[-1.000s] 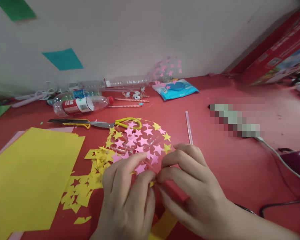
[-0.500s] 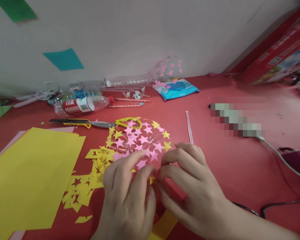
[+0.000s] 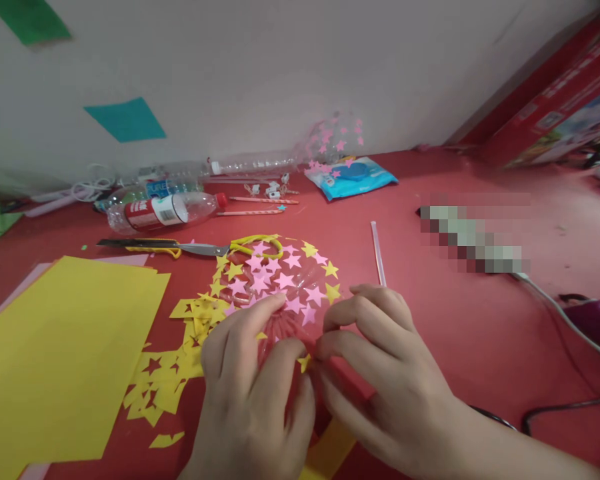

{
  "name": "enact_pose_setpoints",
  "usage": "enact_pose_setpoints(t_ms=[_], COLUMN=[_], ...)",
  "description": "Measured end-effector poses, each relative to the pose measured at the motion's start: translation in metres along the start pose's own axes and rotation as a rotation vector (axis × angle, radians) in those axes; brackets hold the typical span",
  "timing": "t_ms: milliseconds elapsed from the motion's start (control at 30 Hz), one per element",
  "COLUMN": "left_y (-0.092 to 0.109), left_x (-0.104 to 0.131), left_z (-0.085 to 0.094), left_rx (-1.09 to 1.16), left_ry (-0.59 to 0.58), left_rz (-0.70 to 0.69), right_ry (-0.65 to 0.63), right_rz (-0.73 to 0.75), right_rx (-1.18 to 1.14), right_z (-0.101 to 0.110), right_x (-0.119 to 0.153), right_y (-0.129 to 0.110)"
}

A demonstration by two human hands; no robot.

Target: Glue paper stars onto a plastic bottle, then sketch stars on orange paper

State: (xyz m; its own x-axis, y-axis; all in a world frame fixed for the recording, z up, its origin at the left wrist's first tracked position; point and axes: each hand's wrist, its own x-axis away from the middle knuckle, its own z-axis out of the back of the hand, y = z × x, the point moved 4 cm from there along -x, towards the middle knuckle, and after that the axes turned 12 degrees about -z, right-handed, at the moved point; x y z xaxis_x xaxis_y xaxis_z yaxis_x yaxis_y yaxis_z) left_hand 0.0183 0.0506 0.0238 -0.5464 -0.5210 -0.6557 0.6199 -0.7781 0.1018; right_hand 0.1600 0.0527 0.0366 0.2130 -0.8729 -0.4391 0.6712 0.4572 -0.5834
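A clear round plastic piece covered with pink and yellow stars lies on the red table in front of me. My left hand is at its near left edge, the index finger stretched over the pink stars and the thumb bent inward. My right hand is at the near right edge, its fingers curled and pinched close to the left fingertips. Between the two hands a small yellow star shows at the right fingertips. The right hand hides part of the near rim.
Yellow sheets and cut yellow scraps lie left. Behind are scissors, a labelled bottle and a blue packet. A clear stick lies beyond my right hand; a cable runs at the right.
My left hand has shifted slightly left, and its thumb and fingers have opened a little from the right fingertips. The right hand has hardly moved.
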Motion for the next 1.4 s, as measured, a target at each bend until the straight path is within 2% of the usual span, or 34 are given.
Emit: enact_pose_setpoints(t_ms=[267,467,900,1100,1200,1333,1400], left_y=[0.002,0.002,0.004,0.000,-0.006,-0.014,-0.017], left_x=[0.000,0.000,-0.002,-0.001,-0.001,0.000,0.000], left_z=[0.000,0.001,0.009,0.015,0.017,0.019,0.019], left_rx=[0.029,0.040,-0.085,-0.004,0.066,0.132,0.137], left_ry=[0.000,0.004,0.027,0.083,0.120,0.151,0.159], left_rz=[0.060,0.099,-0.066,-0.030,0.025,0.096,0.105], right_ry=[-0.013,0.038,0.033,0.165,0.248,0.269,0.272], right_rz=[-0.016,0.006,-0.009,0.027,-0.021,-0.112,-0.085], right_rx=[-0.020,0.014,-0.030,-0.092,-0.134,-0.165,-0.153], right_z=[-0.001,-0.003,0.002,0.011,0.014,0.011,0.010], right_x=[0.002,0.002,0.002,-0.002,-0.006,-0.009,-0.007], right_y=[-0.001,0.001,0.005,0.010,0.021,0.033,0.031])
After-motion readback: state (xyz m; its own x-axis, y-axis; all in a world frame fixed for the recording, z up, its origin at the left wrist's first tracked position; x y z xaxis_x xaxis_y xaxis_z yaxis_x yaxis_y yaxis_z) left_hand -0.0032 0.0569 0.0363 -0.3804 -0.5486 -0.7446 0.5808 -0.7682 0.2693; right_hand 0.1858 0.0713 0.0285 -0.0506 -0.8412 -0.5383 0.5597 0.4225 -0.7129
